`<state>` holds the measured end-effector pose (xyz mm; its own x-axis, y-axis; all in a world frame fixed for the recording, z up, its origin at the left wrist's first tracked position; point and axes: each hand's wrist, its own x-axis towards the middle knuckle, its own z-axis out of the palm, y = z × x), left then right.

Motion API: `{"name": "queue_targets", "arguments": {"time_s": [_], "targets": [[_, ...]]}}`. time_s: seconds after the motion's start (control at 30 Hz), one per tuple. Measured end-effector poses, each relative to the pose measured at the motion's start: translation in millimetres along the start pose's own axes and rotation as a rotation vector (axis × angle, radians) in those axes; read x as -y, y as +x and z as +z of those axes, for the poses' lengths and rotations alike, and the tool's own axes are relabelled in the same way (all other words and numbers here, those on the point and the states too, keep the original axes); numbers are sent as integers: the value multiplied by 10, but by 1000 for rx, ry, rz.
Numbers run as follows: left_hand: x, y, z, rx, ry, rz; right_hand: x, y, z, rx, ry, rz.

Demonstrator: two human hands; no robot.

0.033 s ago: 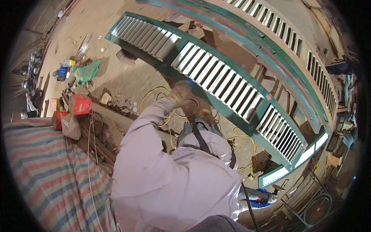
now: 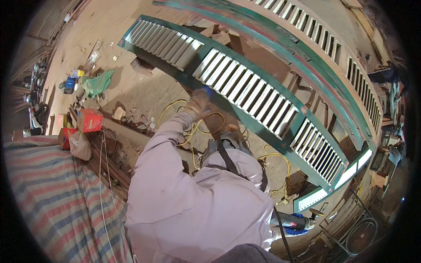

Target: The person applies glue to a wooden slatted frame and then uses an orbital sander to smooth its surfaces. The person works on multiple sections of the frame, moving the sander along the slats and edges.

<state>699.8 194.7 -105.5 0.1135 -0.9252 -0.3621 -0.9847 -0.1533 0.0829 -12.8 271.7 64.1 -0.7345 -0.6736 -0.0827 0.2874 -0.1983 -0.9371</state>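
Note:
My left hand (image 2: 198, 104), blurred, reaches to the near edge of a green louvred shutter (image 2: 245, 107) with pale slats. Blue shows at its fingertips; whether they touch the frame or hold anything is unclear. Down at the lower right, my right hand (image 2: 294, 231) in a blue glove is closed around the body of an angle grinder (image 2: 293, 222). A round disc (image 2: 316, 212) sits at the tool's head, apart from the shutter. A dark cord (image 2: 283, 234) runs beside the grinder.
Behind the shutter lie green-and-red boards (image 2: 280, 46) and another louvred panel (image 2: 366, 90). Yellow cable (image 2: 287, 168) loops across the floor. Striped sheeting (image 2: 61, 193), red boxes (image 2: 90, 120) and a green cloth (image 2: 97, 83) are on the left. A spoked wheel (image 2: 362, 234) stands lower right.
My left hand has shifted slightly left along the near edge of the shutter. My right hand and the angle grinder stay in place.

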Motion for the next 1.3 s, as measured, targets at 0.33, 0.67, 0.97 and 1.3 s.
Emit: {"name": "queue_targets", "arguments": {"time_s": [0.33,0.67,0.97,1.3], "targets": [[525,220,-577,82,120,-409,-376,359,-233,-102,-221,-420],[1017,780,-1035,-74,-147,-476,-16,-66,370,49,-141,-155],[1106,2088,-1389,186,445,-410,143,-156,772,27,-383,-68],[1175,2196,-1498,-78,368,-416,122,221,1255,99,19,324]]}}
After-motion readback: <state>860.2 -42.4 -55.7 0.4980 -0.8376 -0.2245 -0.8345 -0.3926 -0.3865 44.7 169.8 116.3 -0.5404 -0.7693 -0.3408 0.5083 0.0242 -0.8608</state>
